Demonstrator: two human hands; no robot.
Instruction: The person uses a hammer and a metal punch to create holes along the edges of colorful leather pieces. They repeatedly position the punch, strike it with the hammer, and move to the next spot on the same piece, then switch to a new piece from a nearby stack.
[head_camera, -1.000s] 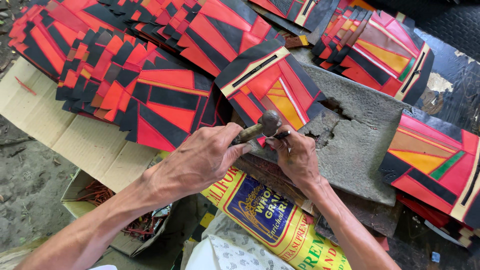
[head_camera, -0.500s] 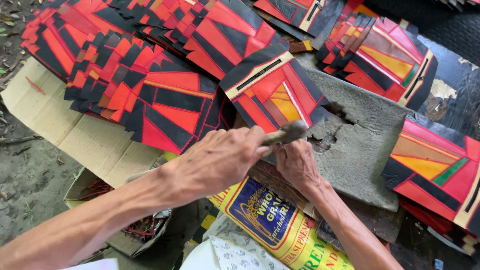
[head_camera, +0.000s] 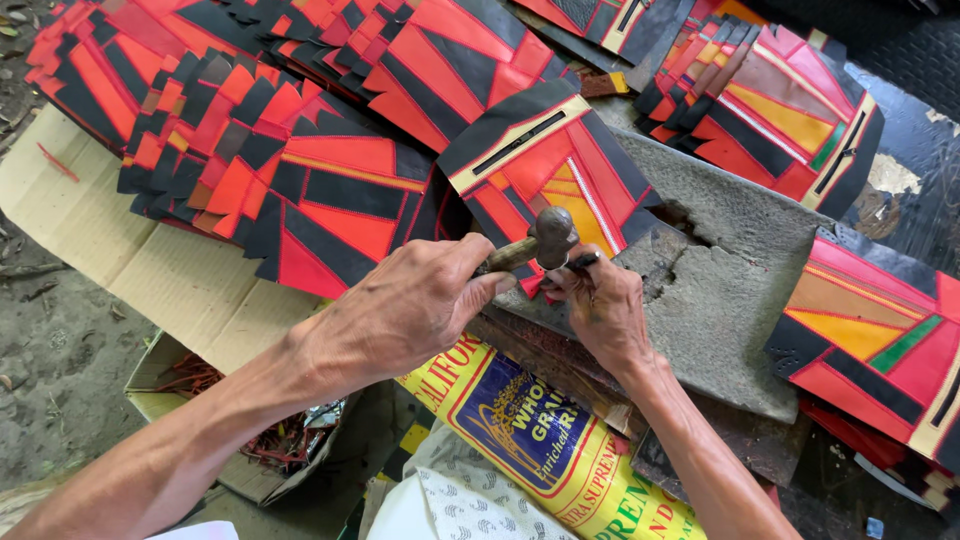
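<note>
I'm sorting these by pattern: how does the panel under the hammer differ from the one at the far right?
The panel under the hammer has a cream band with a dark slot across its top; the far-right panel shows a green stripe and an orange band. The first lies partly on the grey stone slab, pinned by the right hand; the second lies untouched. Both are red and black with yellow.

Left hand (head_camera: 400, 310) fisted — right hand (head_camera: 605, 315) fingers apparently pinched, wrists close.
</note>
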